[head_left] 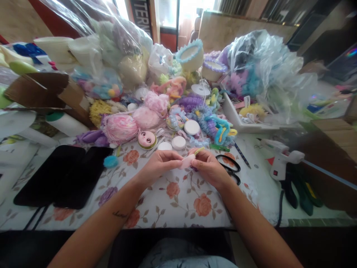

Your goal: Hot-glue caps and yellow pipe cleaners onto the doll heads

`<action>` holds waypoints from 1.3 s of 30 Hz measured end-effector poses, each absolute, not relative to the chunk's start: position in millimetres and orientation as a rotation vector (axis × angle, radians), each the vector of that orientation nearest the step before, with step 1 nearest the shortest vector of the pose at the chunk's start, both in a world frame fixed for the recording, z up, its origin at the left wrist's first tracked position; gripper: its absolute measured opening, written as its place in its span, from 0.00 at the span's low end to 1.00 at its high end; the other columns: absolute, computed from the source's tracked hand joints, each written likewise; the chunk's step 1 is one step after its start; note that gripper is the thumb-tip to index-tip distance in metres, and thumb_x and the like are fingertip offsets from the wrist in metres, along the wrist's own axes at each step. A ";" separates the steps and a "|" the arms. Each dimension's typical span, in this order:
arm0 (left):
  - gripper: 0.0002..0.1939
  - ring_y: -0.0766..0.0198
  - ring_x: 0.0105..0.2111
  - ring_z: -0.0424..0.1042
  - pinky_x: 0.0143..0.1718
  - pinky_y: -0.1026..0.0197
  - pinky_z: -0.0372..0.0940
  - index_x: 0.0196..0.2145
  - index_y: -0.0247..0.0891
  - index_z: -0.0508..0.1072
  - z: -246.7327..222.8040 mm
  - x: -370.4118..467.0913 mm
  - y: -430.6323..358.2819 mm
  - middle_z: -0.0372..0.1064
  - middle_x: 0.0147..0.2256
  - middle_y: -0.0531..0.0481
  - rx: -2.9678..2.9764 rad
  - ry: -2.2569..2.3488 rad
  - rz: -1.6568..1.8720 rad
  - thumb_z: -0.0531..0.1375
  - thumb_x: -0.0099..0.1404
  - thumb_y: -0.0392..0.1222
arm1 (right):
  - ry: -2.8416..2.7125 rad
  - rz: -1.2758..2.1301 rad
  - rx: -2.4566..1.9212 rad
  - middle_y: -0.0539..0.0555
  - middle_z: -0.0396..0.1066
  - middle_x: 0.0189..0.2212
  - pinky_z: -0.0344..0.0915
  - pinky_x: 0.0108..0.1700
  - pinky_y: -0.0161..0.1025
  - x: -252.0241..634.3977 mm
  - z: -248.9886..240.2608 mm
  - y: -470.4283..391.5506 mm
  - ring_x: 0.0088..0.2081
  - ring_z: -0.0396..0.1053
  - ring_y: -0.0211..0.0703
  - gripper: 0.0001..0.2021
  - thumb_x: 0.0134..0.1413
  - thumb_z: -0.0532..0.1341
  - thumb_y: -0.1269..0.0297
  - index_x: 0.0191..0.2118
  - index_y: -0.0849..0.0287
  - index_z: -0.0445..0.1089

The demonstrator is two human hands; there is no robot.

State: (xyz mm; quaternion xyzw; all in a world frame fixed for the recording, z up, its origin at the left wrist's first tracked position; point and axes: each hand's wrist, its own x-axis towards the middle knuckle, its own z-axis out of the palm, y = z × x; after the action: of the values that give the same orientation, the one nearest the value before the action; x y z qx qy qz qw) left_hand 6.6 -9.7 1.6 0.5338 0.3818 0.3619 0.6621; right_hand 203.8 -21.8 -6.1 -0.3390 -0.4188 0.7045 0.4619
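Observation:
Above the flowered tablecloth [173, 190], my two hands meet around a small pale pink piece [187, 161], perhaps fabric or foam. My left hand [164, 163] pinches its left side between thumb and fingers. My right hand [209, 167] is closed on the other side, and a yellow-green strip [199, 150] sticks up beside its fingers. What lies under the fingers is hidden. Just beyond are white round discs [178, 142] and a round doll face [147, 139] with a green rim. Black-handled scissors [232, 167] lie close to my right hand.
Yarn and plush pieces [121, 128] heap up at the back, with plastic bags [262, 63] behind. Two black flat devices [55, 175] and a blue pompom [111, 161] lie left. To the right are a pencil [242, 154], a white glue gun [283, 160] and a cardboard box [331, 163].

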 end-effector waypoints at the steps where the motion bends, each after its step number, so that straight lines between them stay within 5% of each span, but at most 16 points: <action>1: 0.06 0.66 0.29 0.69 0.33 0.65 0.62 0.30 0.38 0.80 2.6 6.7 -10.4 0.76 0.29 0.50 1.228 0.874 0.814 0.67 0.56 0.43 | -1.015 1.743 -0.833 0.48 0.69 0.29 0.62 0.35 0.33 203.3 -6.3 -21.9 0.31 0.65 0.36 0.10 0.44 0.71 0.60 0.33 0.56 0.74; 14: 0.13 0.61 0.34 0.73 0.39 0.62 0.65 0.31 0.34 0.78 0.4 8.8 -9.1 0.76 0.32 0.45 1.194 0.709 0.636 0.62 0.63 0.48 | -1.092 1.708 -0.927 0.47 0.70 0.25 0.63 0.28 0.33 201.9 -13.1 -22.4 0.25 0.66 0.36 0.13 0.41 0.73 0.58 0.30 0.57 0.72; 19: 0.10 0.67 0.27 0.67 0.29 0.65 0.62 0.34 0.37 0.79 3.9 7.4 -10.1 0.74 0.31 0.49 1.342 0.988 0.944 0.63 0.61 0.46 | -1.025 1.721 -0.952 0.46 0.71 0.25 0.65 0.27 0.34 201.9 -16.0 -22.4 0.25 0.67 0.36 0.13 0.39 0.74 0.59 0.29 0.57 0.72; 23: 0.06 0.62 0.35 0.71 0.36 0.63 0.66 0.34 0.39 0.80 9.8 9.6 -13.8 0.73 0.36 0.47 1.477 0.807 1.059 0.65 0.60 0.41 | -1.041 1.705 -0.978 0.46 0.70 0.24 0.64 0.27 0.34 200.8 -15.0 -22.7 0.25 0.67 0.36 0.13 0.38 0.74 0.59 0.28 0.57 0.72; 39: 0.07 0.62 0.33 0.69 0.37 0.59 0.63 0.34 0.42 0.78 2.7 16.8 -24.2 0.72 0.30 0.49 2.093 0.994 1.379 0.62 0.60 0.32 | -1.124 1.490 -1.114 0.47 0.67 0.23 0.60 0.25 0.33 194.0 -15.9 -22.7 0.24 0.62 0.36 0.14 0.42 0.72 0.54 0.28 0.57 0.71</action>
State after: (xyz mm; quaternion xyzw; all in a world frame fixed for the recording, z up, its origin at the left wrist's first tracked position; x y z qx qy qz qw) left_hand 16.8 -24.2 2.7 0.7572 0.3596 0.4987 0.2207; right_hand 194.0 -22.7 -15.9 -0.4537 -0.4576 0.6066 0.4656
